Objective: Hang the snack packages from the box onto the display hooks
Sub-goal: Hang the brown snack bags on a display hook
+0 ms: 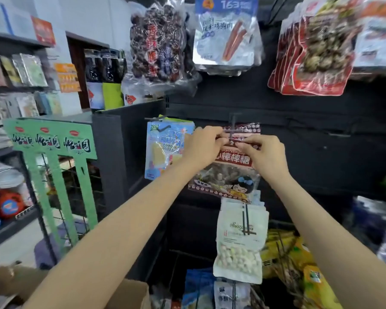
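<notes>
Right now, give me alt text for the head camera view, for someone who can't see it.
Two bare hands, left hand and right hand, pinch the top edge of a lollipop bag at a black display hook on a dark shop panel. A blue snack bag hangs to its left, a white candy bag below, a cardboard box at bottom.

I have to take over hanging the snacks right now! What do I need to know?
Left hand: pinches the top edge of the lollipop bag.
Right hand: pinches the same top edge, on the other side.
The bag's top is right at the black hook; whether it is fully threaded on cannot be told.
Beside it hangs a blue snack pack; below hangs a white candy bag.
The cardboard box is at bottom left; its contents are hidden.
Left: seat this bag, then take the next from the box.
</notes>
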{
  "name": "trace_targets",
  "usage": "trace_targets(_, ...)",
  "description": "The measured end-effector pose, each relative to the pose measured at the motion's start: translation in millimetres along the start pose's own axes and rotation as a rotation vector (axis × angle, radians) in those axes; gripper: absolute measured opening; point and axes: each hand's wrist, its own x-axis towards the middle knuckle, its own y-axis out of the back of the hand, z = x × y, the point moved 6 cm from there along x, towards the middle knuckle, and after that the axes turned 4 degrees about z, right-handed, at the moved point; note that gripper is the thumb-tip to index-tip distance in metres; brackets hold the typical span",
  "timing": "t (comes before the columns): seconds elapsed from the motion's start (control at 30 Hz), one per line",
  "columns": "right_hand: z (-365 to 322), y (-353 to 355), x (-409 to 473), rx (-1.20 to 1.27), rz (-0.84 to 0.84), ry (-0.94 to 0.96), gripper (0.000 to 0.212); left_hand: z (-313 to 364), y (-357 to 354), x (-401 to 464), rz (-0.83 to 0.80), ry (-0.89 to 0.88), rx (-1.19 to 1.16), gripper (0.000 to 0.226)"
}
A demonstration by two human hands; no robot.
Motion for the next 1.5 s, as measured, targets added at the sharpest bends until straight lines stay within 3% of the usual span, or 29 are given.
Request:
trace_targets(0.9, 6.7, -3.8, 13.5, -0.096, -0.087, 0.038, 0.017, -5.7, -12.4, 9.7, 0.035, 0.031, -0.06, 0.013)
trace_targets(1.5, 17.1, -17.6, 37.8, -0.376, -0.126, 0.06, 0.021, -10.2, -37.9, 48.7, -0.012, 0.023, 0.068, 0.014)
